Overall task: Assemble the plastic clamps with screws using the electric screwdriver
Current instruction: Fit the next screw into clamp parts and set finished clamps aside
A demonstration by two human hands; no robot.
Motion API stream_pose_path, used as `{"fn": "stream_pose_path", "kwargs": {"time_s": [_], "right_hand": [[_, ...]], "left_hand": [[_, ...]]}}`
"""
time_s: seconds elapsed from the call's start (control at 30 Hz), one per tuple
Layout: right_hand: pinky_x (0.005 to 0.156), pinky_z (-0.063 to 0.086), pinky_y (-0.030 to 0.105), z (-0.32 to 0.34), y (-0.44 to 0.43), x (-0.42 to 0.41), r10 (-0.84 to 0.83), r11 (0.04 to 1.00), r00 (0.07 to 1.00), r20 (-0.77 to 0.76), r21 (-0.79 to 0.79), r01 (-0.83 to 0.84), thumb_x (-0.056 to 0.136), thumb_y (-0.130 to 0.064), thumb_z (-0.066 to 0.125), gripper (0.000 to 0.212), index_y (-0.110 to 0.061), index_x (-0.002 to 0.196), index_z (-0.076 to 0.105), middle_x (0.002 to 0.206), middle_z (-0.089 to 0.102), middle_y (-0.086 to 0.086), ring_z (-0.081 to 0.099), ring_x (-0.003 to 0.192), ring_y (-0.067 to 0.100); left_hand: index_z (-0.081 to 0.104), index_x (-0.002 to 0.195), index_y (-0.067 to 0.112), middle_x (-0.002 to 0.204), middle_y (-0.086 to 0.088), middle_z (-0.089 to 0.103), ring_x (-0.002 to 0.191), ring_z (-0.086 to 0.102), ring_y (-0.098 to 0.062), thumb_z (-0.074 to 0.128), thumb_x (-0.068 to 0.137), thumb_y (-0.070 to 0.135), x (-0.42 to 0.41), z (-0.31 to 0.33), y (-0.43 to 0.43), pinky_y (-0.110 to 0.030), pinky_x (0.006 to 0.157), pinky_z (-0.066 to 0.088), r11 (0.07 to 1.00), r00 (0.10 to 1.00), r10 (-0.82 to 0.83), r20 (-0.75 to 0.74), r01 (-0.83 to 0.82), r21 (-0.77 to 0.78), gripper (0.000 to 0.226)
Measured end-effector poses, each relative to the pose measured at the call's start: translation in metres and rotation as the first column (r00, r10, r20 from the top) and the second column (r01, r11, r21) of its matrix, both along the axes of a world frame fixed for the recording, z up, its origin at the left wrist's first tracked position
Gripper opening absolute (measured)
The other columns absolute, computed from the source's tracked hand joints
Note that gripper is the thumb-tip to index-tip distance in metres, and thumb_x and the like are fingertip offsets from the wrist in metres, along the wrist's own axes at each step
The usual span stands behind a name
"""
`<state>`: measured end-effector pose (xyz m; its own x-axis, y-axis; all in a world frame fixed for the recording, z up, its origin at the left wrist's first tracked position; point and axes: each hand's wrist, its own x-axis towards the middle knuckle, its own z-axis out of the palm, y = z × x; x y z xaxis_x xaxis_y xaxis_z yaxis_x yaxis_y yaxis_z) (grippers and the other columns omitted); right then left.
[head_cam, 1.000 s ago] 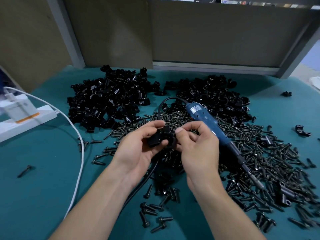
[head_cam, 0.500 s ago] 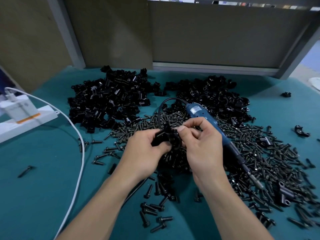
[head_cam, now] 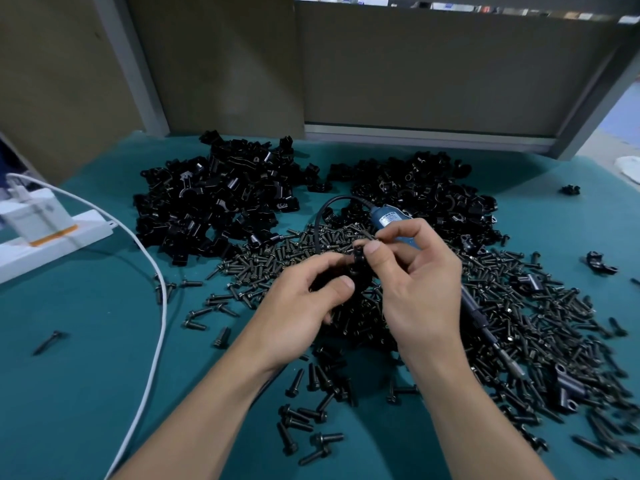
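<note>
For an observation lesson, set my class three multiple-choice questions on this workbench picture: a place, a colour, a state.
1. Where does the blue electric screwdriver lie? A) on the dark metal screws, partly behind the right hand B) on a white power strip C) on a hook
2. What colour is the table mat? A) red B) teal C) grey
3. How is the black plastic clamp at centre? A) lying loose B) held by the left hand and right hand C) boxed
Answers: 1 A, its body rests among screws; 2 B, bare mat shows teal; 3 B, both thumbs press it.
</note>
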<state>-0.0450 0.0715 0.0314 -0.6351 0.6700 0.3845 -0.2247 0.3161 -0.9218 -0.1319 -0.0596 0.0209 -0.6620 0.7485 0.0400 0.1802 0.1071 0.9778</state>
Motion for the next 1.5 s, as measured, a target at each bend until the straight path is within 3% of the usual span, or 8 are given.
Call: {"fn": "stream_pose_path", "kwargs": {"time_s": [0.2,0.37,0.53,0.7,0.97,1.2,1.37,1.5], "right_hand": [[0.077,0.054,0.06,-0.001,0.007,0.001,-0.033,0.996,0.999,-0.026,-0.078,0.031,0.094,-0.014,0.073,0.013,-0.024,0.089,0.066,0.081,0.071,0.02,0.062,0.078,0.048],[0.083,0.055,0.058,0.002,0.006,0.001,0.003,0.986,0.999,-0.052,-0.167,-0.011,0.095,-0.006,0.072,0.016,-0.019,0.088,0.066,0.085,0.07,0.027,0.065,0.081,0.047],[0.083,0.056,0.046,-0.001,0.005,0.001,0.012,0.986,1.0,-0.026,-0.168,-0.017,0.095,-0.008,0.073,0.018,-0.022,0.086,0.066,0.076,0.07,0.017,0.061,0.074,0.035],[0.072,0.057,0.029,0.0,0.005,0.0,0.034,0.977,0.998,-0.046,-0.208,-0.042,0.096,-0.004,0.07,0.017,-0.018,0.088,0.065,0.08,0.073,0.02,0.069,0.069,0.024],[0.068,0.052,0.022,0.0,0.006,0.0,-0.002,0.968,0.999,-0.046,-0.253,-0.01,0.095,-0.003,0.07,0.016,-0.017,0.088,0.065,0.073,0.07,0.009,0.063,0.068,0.012],[0.067,0.055,0.023,0.003,0.005,0.001,0.012,0.955,0.998,-0.069,-0.295,-0.032,0.096,-0.001,0.068,0.015,-0.014,0.09,0.063,0.081,0.076,0.015,0.07,0.068,0.025],[0.071,0.059,0.027,0.005,0.007,0.001,0.024,0.955,0.996,-0.09,-0.292,-0.049,0.096,0.0,0.067,0.014,-0.013,0.092,0.063,0.085,0.078,0.014,0.072,0.069,0.024],[0.082,0.062,0.05,0.012,0.015,0.006,0.034,0.994,0.999,-0.038,-0.1,-0.038,0.094,-0.008,0.072,0.012,-0.018,0.093,0.067,0.086,0.077,0.012,0.075,0.079,0.029]], "left_hand": [[0.062,0.103,0.013,0.079,0.005,0.063,0.062,0.059,-0.012,0.055,0.105,0.004,-0.001,0.004,0.003,-0.026,0.054,0.055,0.987,0.95,0.037,0.311,-0.084,0.139,0.012],[0.065,0.109,0.004,0.078,-0.01,0.066,0.055,0.059,-0.012,0.046,0.107,0.005,-0.002,0.014,0.0,-0.02,0.045,0.055,0.939,0.607,-0.083,0.791,-0.218,0.266,0.019],[0.063,0.128,-0.004,0.091,-0.02,0.065,0.066,0.068,-0.019,0.053,0.084,-0.005,-0.01,0.02,-0.01,-0.024,0.055,0.062,0.874,0.391,-0.289,0.874,-0.264,0.407,0.045],[0.076,0.101,-0.006,0.083,-0.017,0.071,0.07,0.072,-0.018,0.059,0.069,-0.018,-0.008,0.018,-0.006,-0.024,0.061,0.062,0.902,0.552,-0.206,0.808,-0.212,0.375,0.038],[0.071,0.104,0.009,0.103,-0.013,0.074,0.089,0.074,-0.021,0.053,0.089,0.04,-0.006,0.01,-0.002,-0.031,0.075,0.063,0.918,0.67,-0.175,0.721,-0.153,0.365,0.038],[0.084,0.107,0.022,0.084,0.008,0.069,0.075,0.062,-0.003,0.07,0.079,0.024,-0.008,0.008,-0.003,-0.021,0.077,0.055,0.945,0.806,0.01,0.591,-0.2,0.257,0.031],[0.085,0.094,0.029,0.083,0.009,0.075,0.075,0.067,-0.006,0.073,0.092,0.009,-0.008,0.003,-0.001,-0.023,0.078,0.054,0.973,0.908,0.132,0.396,-0.195,0.121,0.023],[0.081,0.089,0.032,0.087,0.004,0.08,0.086,0.075,-0.022,0.081,0.078,0.029,-0.005,-0.004,0.001,-0.048,0.086,0.061,0.984,0.99,0.143,0.007,-0.142,-0.112,0.012]]}}
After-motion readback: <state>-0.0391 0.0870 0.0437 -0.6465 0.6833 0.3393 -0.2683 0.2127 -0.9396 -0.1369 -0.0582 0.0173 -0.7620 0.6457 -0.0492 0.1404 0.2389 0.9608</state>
